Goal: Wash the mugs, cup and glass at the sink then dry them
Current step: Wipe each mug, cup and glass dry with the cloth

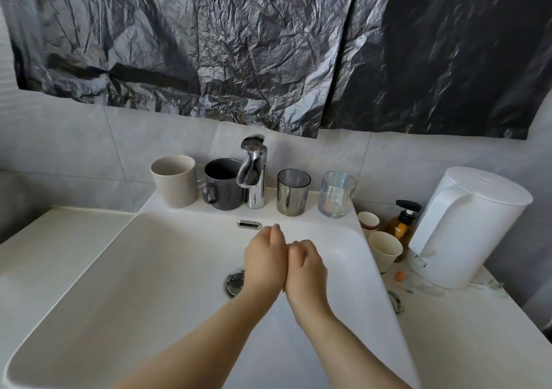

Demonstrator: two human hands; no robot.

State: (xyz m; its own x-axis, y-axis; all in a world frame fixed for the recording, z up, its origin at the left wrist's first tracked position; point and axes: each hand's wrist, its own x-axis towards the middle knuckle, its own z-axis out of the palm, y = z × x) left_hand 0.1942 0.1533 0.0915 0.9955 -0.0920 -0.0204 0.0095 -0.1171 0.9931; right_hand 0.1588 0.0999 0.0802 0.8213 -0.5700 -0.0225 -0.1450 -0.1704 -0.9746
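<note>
On the back ledge of the white sink stand a beige mug, a dark grey mug, a metallic silver cup and an iridescent clear glass. The chrome tap rises between the grey mug and the silver cup. No water runs from it. My left hand and my right hand are held side by side over the basin, touching each other, fingers curled, with nothing in them. Below the left hand lies the chrome drain, partly covered by it.
To the right of the sink stand a white kettle, an amber pump bottle and two small paper cups. Small clutter lies on the right counter. A crinkled black plastic sheet hangs on the tiled wall.
</note>
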